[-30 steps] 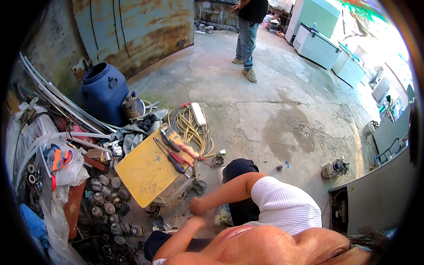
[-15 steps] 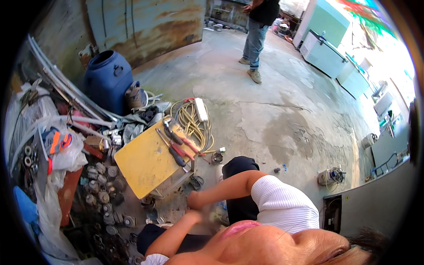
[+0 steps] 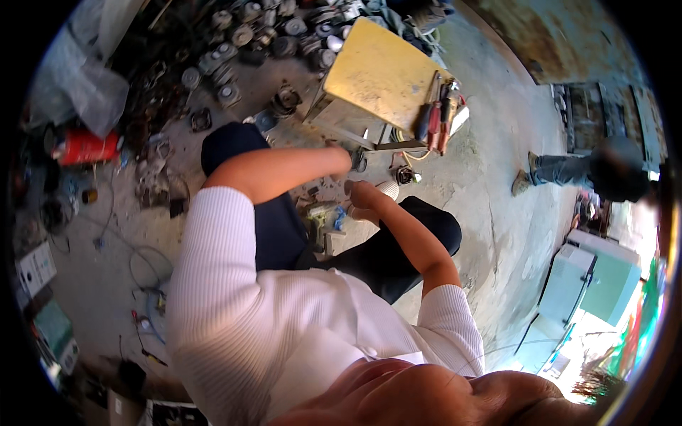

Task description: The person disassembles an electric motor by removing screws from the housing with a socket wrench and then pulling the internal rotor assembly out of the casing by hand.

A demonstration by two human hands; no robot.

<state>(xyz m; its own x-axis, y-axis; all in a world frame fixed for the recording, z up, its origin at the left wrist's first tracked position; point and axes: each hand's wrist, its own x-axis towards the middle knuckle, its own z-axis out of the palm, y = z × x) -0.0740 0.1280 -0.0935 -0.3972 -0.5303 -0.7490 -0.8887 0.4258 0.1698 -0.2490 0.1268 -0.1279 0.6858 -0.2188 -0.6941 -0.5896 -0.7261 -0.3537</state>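
Observation:
My left hand [image 3: 338, 162] and my right hand [image 3: 362, 192] are close together above the floor between my dark-trousered knees. The left one's fingertips are blurred. The right one looks curled, and what either holds is too small to make out. Just beyond them stands a low stool with a yellow top [image 3: 383, 67], carrying pliers and screwdrivers [image 3: 440, 117] along its right side. A small dark metal part [image 3: 405, 175] lies near a light shoe to the right of my hands. A greenish object [image 3: 317, 213] and blue bits [image 3: 339, 216] lie on the floor below them.
Piles of metal motor-like parts [image 3: 241, 35] spread beyond the stool. A red cylinder [image 3: 85, 148], plastic sheeting [image 3: 89, 92] and cables [image 3: 142, 255] are at left. Another person in jeans [image 3: 558, 170] stands at right, near a rusty panel [image 3: 540, 35] and pale chest freezers [image 3: 565, 277].
My view has swung sharply: the stool and parts pile now appear at the top, the other person at the right, and both my arms higher in the picture.

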